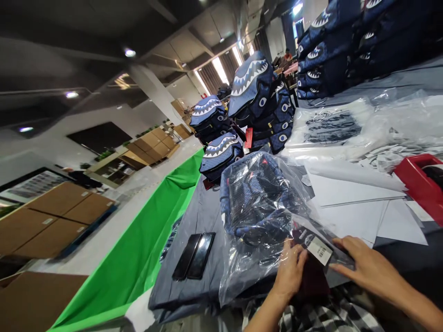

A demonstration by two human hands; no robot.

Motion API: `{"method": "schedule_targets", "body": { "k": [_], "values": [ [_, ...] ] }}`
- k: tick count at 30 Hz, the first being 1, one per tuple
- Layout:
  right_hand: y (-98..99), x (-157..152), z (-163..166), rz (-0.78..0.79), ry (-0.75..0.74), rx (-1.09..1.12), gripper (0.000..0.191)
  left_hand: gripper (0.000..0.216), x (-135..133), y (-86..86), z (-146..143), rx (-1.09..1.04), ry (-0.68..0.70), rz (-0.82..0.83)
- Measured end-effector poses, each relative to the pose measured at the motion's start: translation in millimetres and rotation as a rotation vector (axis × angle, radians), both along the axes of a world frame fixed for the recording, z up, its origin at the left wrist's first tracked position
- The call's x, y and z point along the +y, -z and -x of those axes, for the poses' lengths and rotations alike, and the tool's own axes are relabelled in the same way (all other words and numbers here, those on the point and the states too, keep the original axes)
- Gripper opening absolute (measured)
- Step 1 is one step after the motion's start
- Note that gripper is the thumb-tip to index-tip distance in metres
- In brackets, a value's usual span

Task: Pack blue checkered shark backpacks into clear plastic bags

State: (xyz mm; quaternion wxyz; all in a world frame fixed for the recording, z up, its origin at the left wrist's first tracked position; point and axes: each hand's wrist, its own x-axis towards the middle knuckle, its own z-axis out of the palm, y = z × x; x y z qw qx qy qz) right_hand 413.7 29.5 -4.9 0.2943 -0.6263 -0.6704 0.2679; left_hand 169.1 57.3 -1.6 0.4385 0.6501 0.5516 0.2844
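Observation:
A blue patterned backpack (258, 189) lies in a clear plastic bag (238, 272) on the table in front of me. At the bag's near right corner, my left hand (291, 267) has its fingers curled and closed on the plastic. My right hand (362, 260) touches the same corner from the right, thumb and fingers spread apart. Between the hands is a dark hang tag (304, 236) with a white barcode sticker (320, 250), under or against the plastic. A dark red item (313, 279), partly hidden, sits below the tag.
Shark-mouth backpacks (251, 85) are stacked beyond the bag, with more (321, 50) at the far right. Two black phones (200, 256) lie left. White paper sheets (349, 216), plastic bags (332, 122) and a red tape dispenser (420, 184) are right. Green sheeting (138, 235) borders the table.

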Motion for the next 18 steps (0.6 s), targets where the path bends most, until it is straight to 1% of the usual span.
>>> {"method": "schedule_targets", "body": {
  "k": [2, 4, 7, 9, 11, 12, 13, 15, 17, 18],
  "values": [
    [0.3, 4.8, 24.7, -0.037, 0.063, -0.069, 0.066, 0.034, -0.1, -6.9, 3.5, -0.049, -0.013, 0.027],
    [1.8, 6.8, 41.4, 0.0, 0.089, -0.054, 0.058, 0.04, -0.3, -13.6, 5.6, -0.22, -0.075, 0.135],
    [0.0, 5.6, 45.3, 0.025, 0.014, 0.097, 0.049, 0.058, -0.6, -18.9, 3.5, -0.49, -0.171, 0.336],
    [-3.1, 3.8, 40.9, 0.015, -0.005, 0.217, 0.048, 0.062, -0.3, -18.1, -0.6, -0.535, -0.211, 0.417],
    [-3.7, 2.4, 37.3, 0.068, 0.025, 0.321, 0.049, 0.059, 0.5, -14.7, -4.6, -0.479, -0.176, 0.442],
    [-2.1, 1.7, 36.6, 0.102, 0.047, 0.354, 0.051, 0.056, 1.1, -12.6, -5.7, -0.409, -0.132, 0.403],
    [0.9, 1.0, 36.4, 0.128, 0.065, 0.371, 0.052, 0.051, 1.7, -10.6, -5.9, -0.306, -0.078, 0.318],
    [9.2, -1.5, 37.0, 0.156, 0.066, 0.343, 0.052, 0.041, 3.2, -7.9, -2.9, -0.011, 0.041, 0.038],
    [16.9, -6.3, 37.5, 0.16, 0.035, 0.276, 0.047, 0.028, 6.1, -8.2, 3.5, 0.317, 0.158, -0.276],
    [19.4, -9.7, 37.5, 0.152, 0.034, 0.245, 0.044, 0.022, 8.6, -10.0, 6.9, 0.442, 0.227, -0.412]
  ]
}}
